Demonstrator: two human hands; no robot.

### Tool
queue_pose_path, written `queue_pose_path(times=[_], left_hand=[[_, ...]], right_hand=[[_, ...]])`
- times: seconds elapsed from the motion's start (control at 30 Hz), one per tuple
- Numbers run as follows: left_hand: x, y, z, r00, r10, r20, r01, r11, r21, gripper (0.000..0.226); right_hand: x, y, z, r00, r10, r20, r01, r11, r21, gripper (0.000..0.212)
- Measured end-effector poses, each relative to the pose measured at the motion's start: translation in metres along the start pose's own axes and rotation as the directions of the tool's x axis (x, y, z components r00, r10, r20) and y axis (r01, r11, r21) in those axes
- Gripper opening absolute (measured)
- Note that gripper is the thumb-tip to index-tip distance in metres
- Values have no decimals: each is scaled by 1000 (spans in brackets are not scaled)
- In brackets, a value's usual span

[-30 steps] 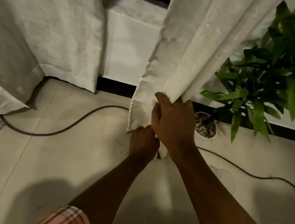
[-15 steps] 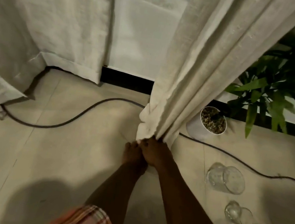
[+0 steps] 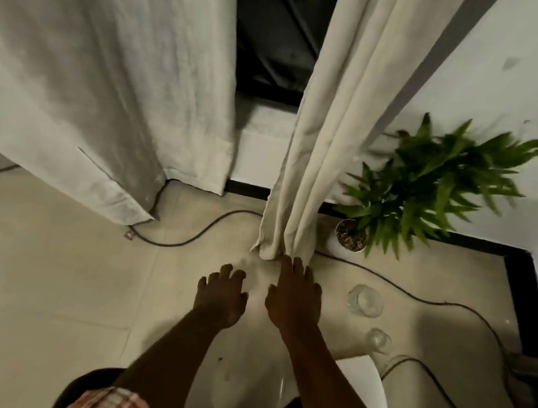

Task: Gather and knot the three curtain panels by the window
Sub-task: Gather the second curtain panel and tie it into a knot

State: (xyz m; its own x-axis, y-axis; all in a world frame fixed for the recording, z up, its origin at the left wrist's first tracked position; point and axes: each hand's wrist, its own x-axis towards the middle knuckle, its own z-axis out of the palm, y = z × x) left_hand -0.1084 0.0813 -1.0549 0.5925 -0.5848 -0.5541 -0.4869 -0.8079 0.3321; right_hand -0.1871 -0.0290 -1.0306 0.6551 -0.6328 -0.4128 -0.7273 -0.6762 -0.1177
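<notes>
No lettering, label or number can be read anywhere (curtains, floor and pot all plain)

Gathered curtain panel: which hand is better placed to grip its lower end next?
Right, probably. The right hand is open with fingertips right at the bottom end of the gathered curtain panel; the left hand is open too, but lower and apart from the cloth.

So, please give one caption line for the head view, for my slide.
Left hand and right hand open near the gathered curtain panel, not knotted, beside a potted plant.
</notes>
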Motion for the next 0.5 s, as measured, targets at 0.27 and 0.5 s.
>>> queue_pose_path(times=[0.27, 0.5], left_hand=[[-225, 63, -178, 980, 60, -192, -65, 998, -20, 46], [-354, 63, -284, 913, 78, -401, -69, 997, 37, 47]], right_hand=[[-178, -50, -215, 999, 15, -30, -11, 990, 138, 68], [-276, -83, -323, 978, -124, -170, 139, 987, 83, 67]])
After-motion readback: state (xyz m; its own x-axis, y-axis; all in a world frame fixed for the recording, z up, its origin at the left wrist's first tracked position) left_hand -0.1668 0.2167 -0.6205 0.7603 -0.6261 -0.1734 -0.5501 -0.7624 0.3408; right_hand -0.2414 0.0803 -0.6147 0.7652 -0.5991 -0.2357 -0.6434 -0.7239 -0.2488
